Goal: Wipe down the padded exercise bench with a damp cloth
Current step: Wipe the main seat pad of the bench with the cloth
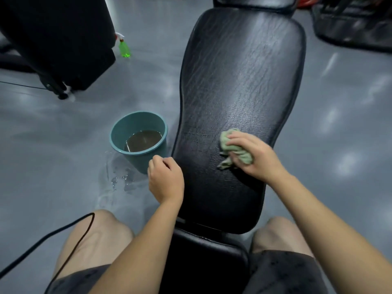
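The black padded bench (239,77) runs away from me between my knees, its long back pad shiny and creased. My right hand (256,158) presses a crumpled pale green cloth (232,148) onto the right side of the pad's near half. My left hand (165,179) rests at the pad's left edge with its fingers curled and nothing visible in them. The seat pad (203,262) lies dark below, between my thighs.
A teal bucket (118,132) holding murky water stands on the grey floor just left of the bench, with a puddle (118,177) by it. A green spray bottle (124,48) stands farther back. Black equipment fills the top left and top right. A black cable (70,234) crosses my left thigh.
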Motion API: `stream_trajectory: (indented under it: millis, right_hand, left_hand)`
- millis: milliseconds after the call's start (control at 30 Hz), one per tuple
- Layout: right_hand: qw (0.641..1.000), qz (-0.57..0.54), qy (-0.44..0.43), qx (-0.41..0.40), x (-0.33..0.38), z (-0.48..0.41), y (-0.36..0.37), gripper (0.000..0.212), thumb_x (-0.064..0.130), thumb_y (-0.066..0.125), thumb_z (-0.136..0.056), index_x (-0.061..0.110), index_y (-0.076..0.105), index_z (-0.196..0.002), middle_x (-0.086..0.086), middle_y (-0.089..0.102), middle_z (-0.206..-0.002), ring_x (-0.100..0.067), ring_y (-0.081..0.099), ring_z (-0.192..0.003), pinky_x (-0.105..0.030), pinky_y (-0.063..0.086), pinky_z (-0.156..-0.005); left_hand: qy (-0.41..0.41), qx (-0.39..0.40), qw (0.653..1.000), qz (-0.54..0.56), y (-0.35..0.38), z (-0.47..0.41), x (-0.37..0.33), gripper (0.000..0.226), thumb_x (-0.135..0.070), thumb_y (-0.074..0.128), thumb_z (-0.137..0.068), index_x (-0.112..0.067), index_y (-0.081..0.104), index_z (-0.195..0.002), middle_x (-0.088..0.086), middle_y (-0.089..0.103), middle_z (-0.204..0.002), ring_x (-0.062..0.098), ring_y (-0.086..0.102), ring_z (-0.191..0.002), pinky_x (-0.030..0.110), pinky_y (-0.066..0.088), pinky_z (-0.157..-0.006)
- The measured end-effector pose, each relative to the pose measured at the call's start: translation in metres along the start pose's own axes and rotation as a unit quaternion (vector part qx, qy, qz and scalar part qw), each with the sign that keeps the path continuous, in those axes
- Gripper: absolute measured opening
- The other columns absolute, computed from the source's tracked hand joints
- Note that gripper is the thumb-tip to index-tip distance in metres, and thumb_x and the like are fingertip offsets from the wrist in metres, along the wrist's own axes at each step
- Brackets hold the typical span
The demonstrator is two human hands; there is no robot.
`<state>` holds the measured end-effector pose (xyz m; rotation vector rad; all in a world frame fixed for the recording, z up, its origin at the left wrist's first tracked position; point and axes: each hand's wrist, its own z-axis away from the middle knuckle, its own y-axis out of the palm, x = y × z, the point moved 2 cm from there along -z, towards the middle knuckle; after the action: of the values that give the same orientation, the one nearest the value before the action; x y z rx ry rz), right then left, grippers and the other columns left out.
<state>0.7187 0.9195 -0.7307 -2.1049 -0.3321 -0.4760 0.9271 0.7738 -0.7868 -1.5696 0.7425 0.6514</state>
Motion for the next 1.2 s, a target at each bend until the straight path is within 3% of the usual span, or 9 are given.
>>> stream_trajectory:
  millis: [167,333,533,667,833,967,1100,1200]
  right_hand:
    - [0.999,0.027,0.018,-0.021,-0.021,0.027,-0.030,0.025,0.004,0.076,-0.086,0.007,0.073,-0.111,-0.007,0.066,-0.129,-0.021,0.060,-0.128,-0.045,0.046,-0.109]
    - [0.998,0.048,-0.026,0.036,0.001,-0.059,0.028,0.025,0.019,0.074,-0.087,0.011,0.070,-0.111,-0.005,0.063,-0.127,-0.025,0.060,-0.121,-0.041,0.048,-0.103]
    - [0.995,0.038,-0.033,0.084,0.047,-0.151,0.101,0.023,0.022,0.065,-0.083,0.018,0.067,-0.105,0.000,0.062,-0.106,-0.022,0.058,-0.108,-0.044,0.051,-0.089]
    - [0.995,0.000,-0.039,0.095,0.036,-0.132,0.083,0.025,0.025,0.070,-0.084,0.019,0.065,-0.109,0.001,0.062,-0.112,-0.022,0.058,-0.109,-0.043,0.050,-0.093]
    - [0.998,0.004,-0.020,0.063,0.014,-0.046,0.009,0.026,0.014,0.076,-0.089,0.008,0.068,-0.113,-0.006,0.066,-0.118,-0.020,0.060,-0.115,-0.029,0.044,-0.104]
    - [0.999,0.032,0.036,-0.016,-0.023,0.020,-0.041,0.026,0.015,0.076,-0.090,0.009,0.070,-0.115,-0.003,0.065,-0.126,-0.018,0.060,-0.124,-0.041,0.048,-0.107]
    - [0.996,0.061,0.048,-0.051,-0.022,-0.003,-0.029,0.020,0.022,0.077,-0.091,0.011,0.072,-0.106,-0.001,0.065,-0.114,-0.020,0.062,-0.114,-0.040,0.050,-0.101]
    - [0.998,0.052,0.025,-0.009,0.000,-0.055,0.013,0.018,0.028,0.074,-0.093,0.014,0.071,-0.105,-0.003,0.063,-0.114,-0.022,0.059,-0.114,-0.030,0.045,-0.103]
  left_hand:
    - [0.059,-0.004,0.998,-0.010,0.001,0.007,0.000,0.028,-0.036,0.033,-0.094,-0.013,0.047,-0.085,0.007,0.053,-0.093,0.032,0.052,-0.090,0.053,0.050,-0.072]
    - [0.064,0.001,0.996,-0.057,0.003,0.008,-0.007,0.028,-0.033,0.033,-0.092,-0.010,0.048,-0.088,0.013,0.055,-0.094,0.037,0.053,-0.091,0.052,0.048,-0.071]
    - [0.047,0.028,0.997,-0.061,0.002,0.004,-0.009,0.026,-0.034,0.031,-0.090,-0.012,0.045,-0.091,0.012,0.055,-0.098,0.035,0.052,-0.095,0.045,0.039,-0.068]
    - [0.043,0.036,0.997,-0.044,0.003,0.002,-0.006,0.019,-0.027,0.039,-0.095,-0.010,0.045,-0.090,0.012,0.054,-0.100,0.035,0.051,-0.099,0.047,0.041,-0.071]
    - [0.046,0.040,0.997,0.054,-0.009,0.003,0.000,0.012,-0.024,0.042,-0.095,-0.016,0.045,-0.087,0.001,0.049,-0.095,0.036,0.054,-0.092,0.047,0.046,-0.070]
    - [0.046,0.075,0.996,0.020,-0.015,-0.013,-0.012,0.013,-0.022,0.046,-0.096,-0.015,0.049,-0.086,0.003,0.054,-0.095,0.035,0.054,-0.093,0.048,0.047,-0.084]
    - [0.005,0.113,0.994,0.001,-0.007,-0.035,-0.047,0.016,-0.025,0.045,-0.096,-0.012,0.054,-0.096,0.009,0.059,-0.108,0.035,0.055,-0.106,0.047,0.045,-0.091]
    - [0.002,0.082,0.996,-0.016,0.010,-0.033,-0.058,0.028,-0.025,0.042,-0.097,-0.004,0.056,-0.108,0.018,0.061,-0.118,0.039,0.055,-0.112,0.049,0.044,-0.090]
